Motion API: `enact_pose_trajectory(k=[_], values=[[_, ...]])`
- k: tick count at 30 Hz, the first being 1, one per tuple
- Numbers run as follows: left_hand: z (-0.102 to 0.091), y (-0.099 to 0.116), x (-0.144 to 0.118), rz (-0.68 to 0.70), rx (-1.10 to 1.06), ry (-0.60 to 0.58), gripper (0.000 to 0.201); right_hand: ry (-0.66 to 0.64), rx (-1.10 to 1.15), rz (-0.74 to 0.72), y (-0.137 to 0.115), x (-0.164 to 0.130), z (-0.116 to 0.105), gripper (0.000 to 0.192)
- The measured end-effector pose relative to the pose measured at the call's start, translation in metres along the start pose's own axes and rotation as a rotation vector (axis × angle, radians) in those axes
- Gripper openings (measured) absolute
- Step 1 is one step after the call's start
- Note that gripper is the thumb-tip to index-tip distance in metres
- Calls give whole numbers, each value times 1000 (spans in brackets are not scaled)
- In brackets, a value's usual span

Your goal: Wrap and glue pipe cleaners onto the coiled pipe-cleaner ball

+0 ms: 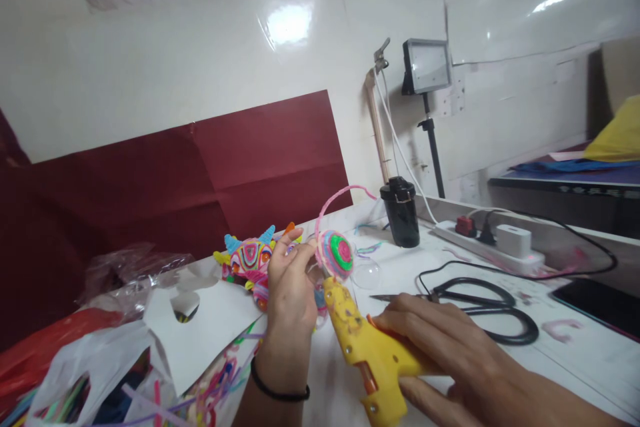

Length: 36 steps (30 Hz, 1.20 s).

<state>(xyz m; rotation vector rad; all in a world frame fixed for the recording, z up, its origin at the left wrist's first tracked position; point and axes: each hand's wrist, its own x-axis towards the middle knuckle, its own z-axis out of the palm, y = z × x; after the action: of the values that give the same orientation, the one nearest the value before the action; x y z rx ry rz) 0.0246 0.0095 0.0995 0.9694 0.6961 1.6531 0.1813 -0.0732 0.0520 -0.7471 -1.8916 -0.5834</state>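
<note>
My left hand (289, 287) holds up a small coiled disc of pipe cleaner (336, 253), pink, blue and green, with a pink strand arcing up from it. My right hand (450, 353) grips a yellow glue gun (370, 353), whose nozzle points up at the underside of the disc. Behind my left hand lies a colourful pipe-cleaner figure (249, 259) with blue horns. A black band is on my left wrist.
Large black scissors (480, 310) lie right of the gun. A black cup (400, 211), a white power strip (487, 247) with plugs, a dark phone (597, 303) and a lamp on a stand (426, 67) stand behind. Bags of pipe cleaners (125, 380) and white card (200, 327) fill the left.
</note>
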Motion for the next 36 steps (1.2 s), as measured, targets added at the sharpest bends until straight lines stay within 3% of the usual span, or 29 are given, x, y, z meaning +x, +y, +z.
enact_pose_trajectory(k=[36], values=[[0, -1, 1, 5, 9, -18, 39, -63, -27, -94, 3, -9, 9, 33]])
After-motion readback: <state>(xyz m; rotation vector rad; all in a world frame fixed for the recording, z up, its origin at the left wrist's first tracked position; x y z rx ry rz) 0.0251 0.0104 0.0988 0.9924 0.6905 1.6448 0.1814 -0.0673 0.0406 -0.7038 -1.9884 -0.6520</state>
